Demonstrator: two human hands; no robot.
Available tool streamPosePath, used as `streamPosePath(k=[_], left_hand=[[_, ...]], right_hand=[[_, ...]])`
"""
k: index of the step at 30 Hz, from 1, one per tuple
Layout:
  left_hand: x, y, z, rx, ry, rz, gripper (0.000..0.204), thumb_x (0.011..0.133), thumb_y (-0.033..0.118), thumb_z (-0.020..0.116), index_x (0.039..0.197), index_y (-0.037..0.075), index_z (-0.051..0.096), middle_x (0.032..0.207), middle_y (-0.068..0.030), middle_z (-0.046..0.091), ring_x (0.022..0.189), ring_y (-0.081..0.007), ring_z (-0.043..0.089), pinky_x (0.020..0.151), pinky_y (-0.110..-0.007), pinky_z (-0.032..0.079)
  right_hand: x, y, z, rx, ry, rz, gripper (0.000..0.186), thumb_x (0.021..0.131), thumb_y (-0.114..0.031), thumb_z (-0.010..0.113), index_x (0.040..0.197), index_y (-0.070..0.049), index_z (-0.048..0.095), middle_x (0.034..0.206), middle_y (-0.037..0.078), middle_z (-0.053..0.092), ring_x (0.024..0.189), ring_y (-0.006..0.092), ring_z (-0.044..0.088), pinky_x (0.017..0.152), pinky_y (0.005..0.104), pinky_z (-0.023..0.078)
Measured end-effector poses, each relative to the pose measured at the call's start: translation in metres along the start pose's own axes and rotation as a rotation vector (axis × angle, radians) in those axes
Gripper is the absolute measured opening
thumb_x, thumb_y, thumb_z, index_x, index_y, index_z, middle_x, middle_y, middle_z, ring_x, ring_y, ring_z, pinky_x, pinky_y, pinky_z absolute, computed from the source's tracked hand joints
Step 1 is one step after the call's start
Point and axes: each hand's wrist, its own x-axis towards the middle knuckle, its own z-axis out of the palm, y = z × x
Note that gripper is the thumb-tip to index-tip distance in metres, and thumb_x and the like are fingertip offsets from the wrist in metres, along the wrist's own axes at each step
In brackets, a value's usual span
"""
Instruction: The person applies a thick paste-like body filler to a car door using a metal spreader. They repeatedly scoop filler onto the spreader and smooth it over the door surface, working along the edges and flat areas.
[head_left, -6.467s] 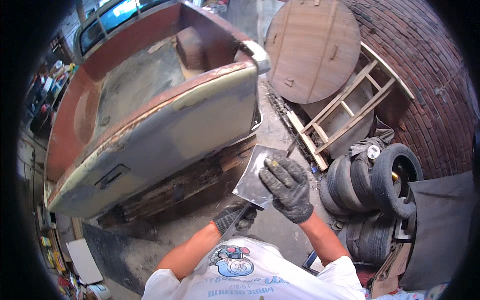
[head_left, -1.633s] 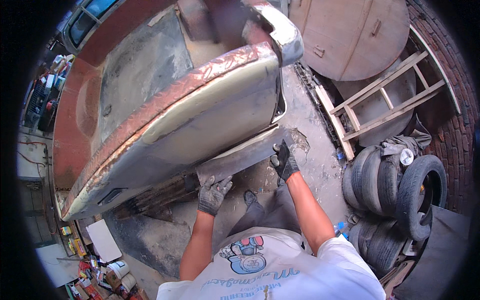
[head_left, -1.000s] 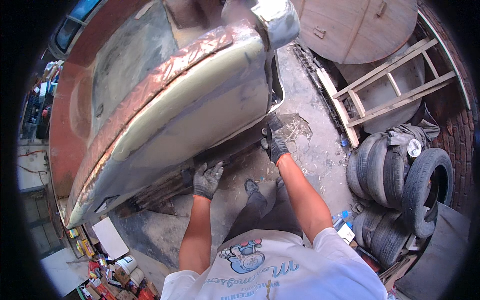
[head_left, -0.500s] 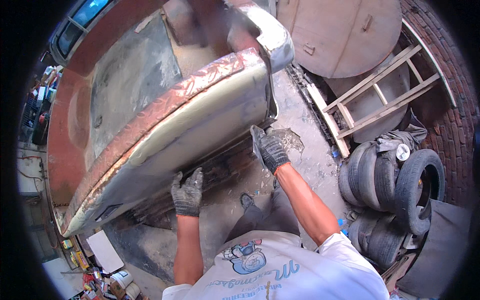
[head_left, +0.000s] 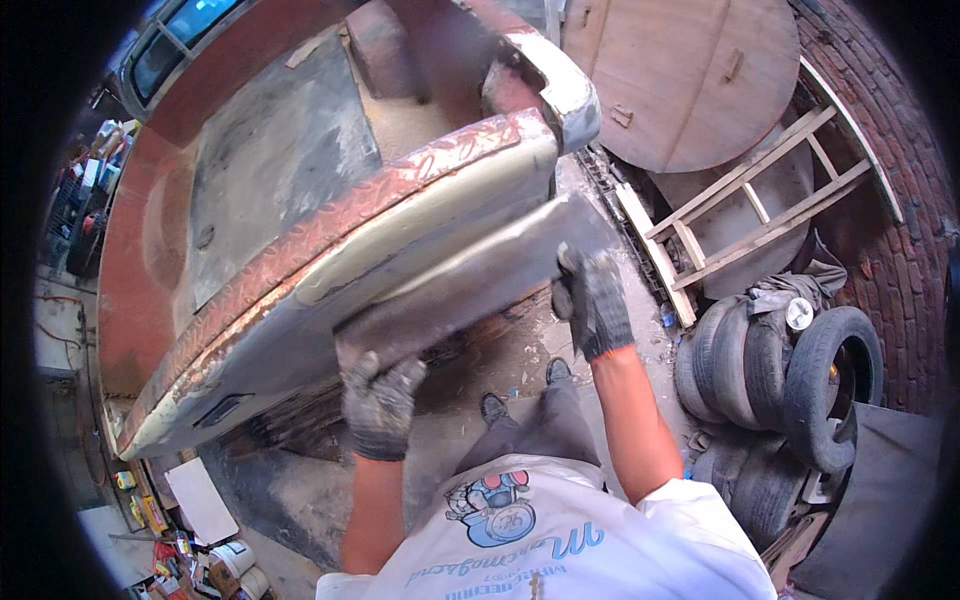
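A long, flat dark grey sheet-metal panel (head_left: 470, 275) hangs slantwise in front of me, its upper edge catching light. My left hand (head_left: 382, 400), in a worn dark work glove, grips its lower left end. The same kind of glove covers my right hand (head_left: 595, 300), which is closed on the panel's right end. Right behind the panel stands the curved rear of a vehicle body (head_left: 430, 215), with patchy cream paint and a rusty red tread-plate rim (head_left: 330, 215). I cannot tell whether the panel touches the body.
Old tires (head_left: 835, 385) are stacked to the right, near a wooden ladder-like frame (head_left: 760, 200) and large round boards (head_left: 680, 80) by a brick wall (head_left: 895, 150). At lower left lie a white board (head_left: 202, 500), buckets (head_left: 235, 555) and small containers.
The panel has come up and turned so its broad face shows. My right hand has moved right; my left hand has lowered slightly. The view has shifted a little.
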Motion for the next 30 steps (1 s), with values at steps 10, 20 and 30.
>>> streamPosePath(k=[10, 20, 30], left_hand=[[0.016, -0.115, -0.158, -0.103, 0.337, -0.432, 0.034, 0.092, 0.019, 0.057, 0.121, 0.003, 0.053, 0.127, -0.0201, 0.055, 0.123, -0.0389, 0.048, 0.102, -0.051, 0.041], [0.056, -0.141, -0.191, -0.145, 0.574, -0.423, 0.039, 0.087, 0.023, 0.065, 0.116, -0.001, 0.054, 0.129, -0.0261, 0.051, 0.126, -0.0385, 0.044, 0.107, -0.049, 0.035], [0.064, -0.143, -0.182, -0.171, 0.491, -0.437, 0.032, 0.087, 0.021, 0.065, 0.109, -0.001, 0.060, 0.119, -0.0228, 0.060, 0.118, -0.0363, 0.053, 0.105, -0.047, 0.039]], right_hand=[[-0.012, 0.216, 0.059, 1.088, -0.071, 0.710, 0.011, 0.095, -0.030, 0.052, 0.095, -0.019, 0.050, 0.074, -0.002, 0.045, 0.039, 0.0139, 0.039, 0.036, 0.0277, 0.032], [0.014, 0.247, 0.079, 1.139, -0.079, 0.647, 0.036, 0.090, -0.050, 0.057, 0.115, -0.024, 0.052, 0.082, -0.002, 0.049, 0.047, 0.0095, 0.041, 0.037, 0.0230, 0.031], [0.025, 0.211, 0.065, 1.099, -0.020, 0.690, 0.022, 0.091, -0.039, 0.059, 0.100, -0.020, 0.052, 0.078, -0.001, 0.051, 0.042, 0.0159, 0.042, 0.039, 0.0308, 0.034]])
